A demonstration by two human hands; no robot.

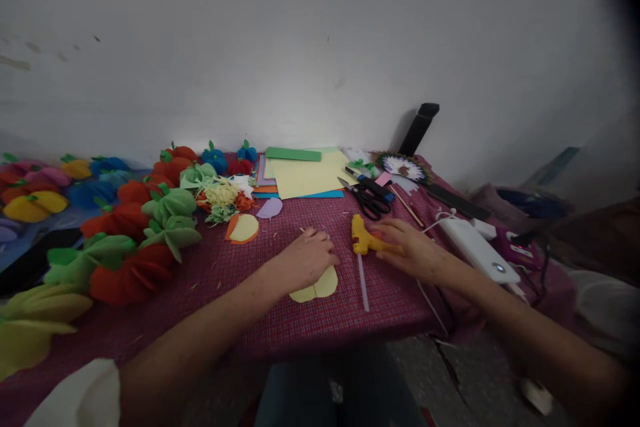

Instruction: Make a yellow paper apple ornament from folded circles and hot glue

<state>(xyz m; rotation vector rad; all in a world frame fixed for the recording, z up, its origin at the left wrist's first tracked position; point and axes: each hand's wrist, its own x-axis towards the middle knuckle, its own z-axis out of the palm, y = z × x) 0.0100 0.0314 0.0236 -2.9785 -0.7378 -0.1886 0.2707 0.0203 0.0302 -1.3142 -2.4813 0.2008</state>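
My left hand (309, 259) rests over a pale yellow cutout (326, 285), its fingers curled together on the far part of it. The cutout's rounded lower edge shows below the palm; the rest is hidden. My right hand (407, 248) is closed round the handle of a yellow glue gun (359, 235), which lies low over the cloth with its nozzle side to the left. From the gun a clear glue stick (363, 287) points toward me. Black-handled scissors (369, 200) lie just beyond the gun. An orange and yellow cutout (244, 229) and a lilac cutout (270, 207) lie farther left.
Many paper pumpkins (133, 273) crowd the left side. Coloured sheets (305, 173) are stacked by the wall, beside shredded paper (223, 193). A white power bank (480, 250) and purple power strip (520, 250) sit at right, with cables hanging over the table's front edge.
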